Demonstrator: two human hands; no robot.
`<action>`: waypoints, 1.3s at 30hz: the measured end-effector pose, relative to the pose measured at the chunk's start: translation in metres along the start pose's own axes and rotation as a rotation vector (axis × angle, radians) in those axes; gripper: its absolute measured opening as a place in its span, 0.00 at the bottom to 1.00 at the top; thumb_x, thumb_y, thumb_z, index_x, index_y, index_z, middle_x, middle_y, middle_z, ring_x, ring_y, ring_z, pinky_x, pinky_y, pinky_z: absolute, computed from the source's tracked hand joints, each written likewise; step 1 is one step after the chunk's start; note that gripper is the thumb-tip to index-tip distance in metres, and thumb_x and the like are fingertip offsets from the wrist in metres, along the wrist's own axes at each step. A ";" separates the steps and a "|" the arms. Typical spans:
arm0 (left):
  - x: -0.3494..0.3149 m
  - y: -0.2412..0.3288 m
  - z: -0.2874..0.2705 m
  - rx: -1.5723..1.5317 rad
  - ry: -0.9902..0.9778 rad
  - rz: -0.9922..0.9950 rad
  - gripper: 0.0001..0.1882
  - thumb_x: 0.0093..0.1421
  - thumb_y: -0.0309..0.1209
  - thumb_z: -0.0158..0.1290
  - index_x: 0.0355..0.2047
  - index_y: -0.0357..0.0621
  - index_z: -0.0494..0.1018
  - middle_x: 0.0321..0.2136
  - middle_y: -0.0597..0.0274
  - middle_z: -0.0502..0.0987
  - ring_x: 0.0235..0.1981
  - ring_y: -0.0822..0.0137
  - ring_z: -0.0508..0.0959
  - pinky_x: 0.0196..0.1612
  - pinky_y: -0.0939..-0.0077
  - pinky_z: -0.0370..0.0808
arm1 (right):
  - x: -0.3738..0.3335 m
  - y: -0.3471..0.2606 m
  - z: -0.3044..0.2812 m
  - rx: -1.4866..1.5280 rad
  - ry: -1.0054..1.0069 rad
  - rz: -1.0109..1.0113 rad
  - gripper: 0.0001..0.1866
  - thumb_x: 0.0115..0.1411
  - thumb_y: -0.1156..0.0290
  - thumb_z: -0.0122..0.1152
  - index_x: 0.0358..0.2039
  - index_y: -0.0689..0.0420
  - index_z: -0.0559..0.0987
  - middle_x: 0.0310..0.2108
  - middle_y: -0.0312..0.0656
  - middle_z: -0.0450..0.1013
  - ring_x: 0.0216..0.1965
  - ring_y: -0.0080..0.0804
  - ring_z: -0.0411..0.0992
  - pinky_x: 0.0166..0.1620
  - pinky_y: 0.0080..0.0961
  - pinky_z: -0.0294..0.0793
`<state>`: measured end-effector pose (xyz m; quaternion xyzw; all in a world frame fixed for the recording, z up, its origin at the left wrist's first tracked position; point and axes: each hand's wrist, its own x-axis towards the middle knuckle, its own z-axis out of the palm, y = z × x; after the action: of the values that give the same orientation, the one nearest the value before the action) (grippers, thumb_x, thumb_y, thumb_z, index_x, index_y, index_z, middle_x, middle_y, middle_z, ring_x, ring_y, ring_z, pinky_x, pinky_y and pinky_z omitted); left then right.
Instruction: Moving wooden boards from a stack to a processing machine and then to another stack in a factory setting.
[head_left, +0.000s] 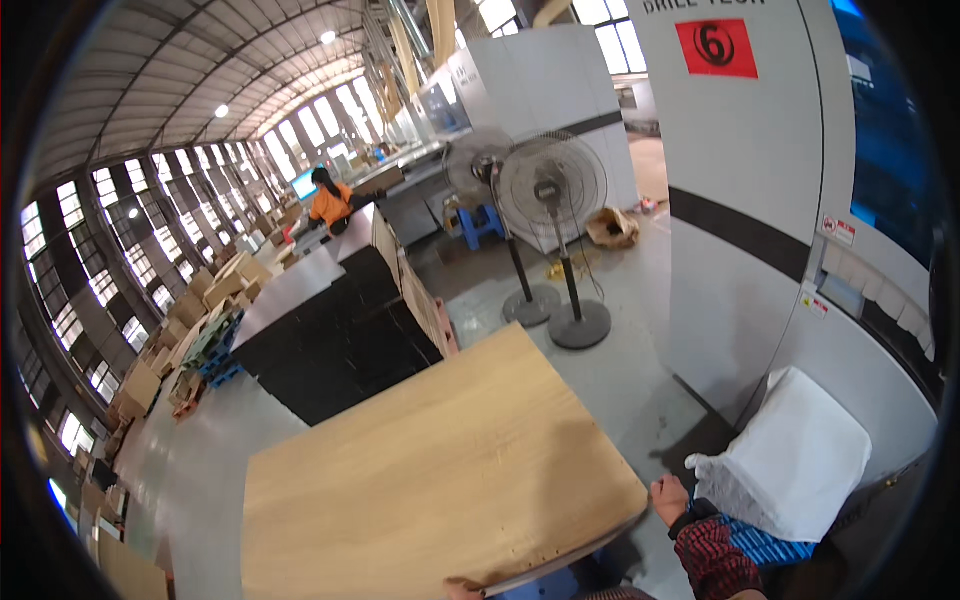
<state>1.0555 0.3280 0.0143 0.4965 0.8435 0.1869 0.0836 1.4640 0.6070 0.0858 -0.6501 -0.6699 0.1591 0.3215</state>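
A wide, pale wooden board (430, 470) lies flat in front of me, its right corner rounded by the view. At its near edge, my left hand (463, 589) is partly cut off by the frame, with its fingers closed on the board's rim. Just beside the right corner is my right hand (668, 498), fingers curled in. Whether it grips anything is hidden. A dark band circles that wrist, below a red and black patterned sleeve. Part of something blue (545, 585) shows beneath the board's near edge.
Two standing fans (555, 195) rise beyond the board. A stack of dark-sided panels (340, 340) stands behind it, and a person in orange (330, 200) is farther back. At right are a grey machine cabinet (740, 170) and a white-covered bundle (800, 455) on a blue pallet (765, 543).
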 end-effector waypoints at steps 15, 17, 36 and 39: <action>0.091 0.099 -0.040 -1.076 0.075 -0.599 0.14 0.50 0.41 0.44 0.28 0.45 0.71 0.22 0.57 0.75 0.25 0.58 0.75 0.30 0.65 0.73 | 0.019 0.019 0.067 -0.122 -0.364 -0.049 0.26 0.58 0.50 0.37 0.27 0.61 0.74 0.25 0.55 0.71 0.29 0.53 0.70 0.35 0.45 0.68; 0.091 0.099 -0.039 -1.081 0.068 -0.607 0.15 0.50 0.41 0.44 0.28 0.45 0.71 0.22 0.57 0.75 0.25 0.58 0.75 0.30 0.65 0.73 | 0.019 0.011 0.058 -0.085 -0.355 -0.027 0.26 0.57 0.49 0.38 0.27 0.61 0.74 0.26 0.55 0.71 0.30 0.54 0.70 0.35 0.45 0.67; 0.104 0.090 -0.037 -1.089 0.062 -0.653 0.15 0.51 0.42 0.44 0.31 0.44 0.70 0.25 0.56 0.74 0.27 0.57 0.75 0.31 0.65 0.73 | 0.022 -0.021 0.037 0.070 -0.301 0.071 0.21 0.57 0.51 0.43 0.31 0.56 0.76 0.25 0.54 0.71 0.30 0.53 0.70 0.32 0.40 0.68; 0.101 0.089 -0.035 -1.089 0.058 -0.657 0.15 0.51 0.42 0.44 0.31 0.44 0.70 0.25 0.56 0.74 0.27 0.57 0.75 0.32 0.65 0.73 | 0.020 -0.027 0.031 0.080 -0.302 0.072 0.21 0.57 0.51 0.43 0.32 0.55 0.76 0.24 0.52 0.71 0.30 0.52 0.70 0.32 0.39 0.69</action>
<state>1.0662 0.4462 0.0863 0.0928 0.7377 0.5670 0.3544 1.4246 0.6306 0.0843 -0.6290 -0.6801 0.2927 0.2369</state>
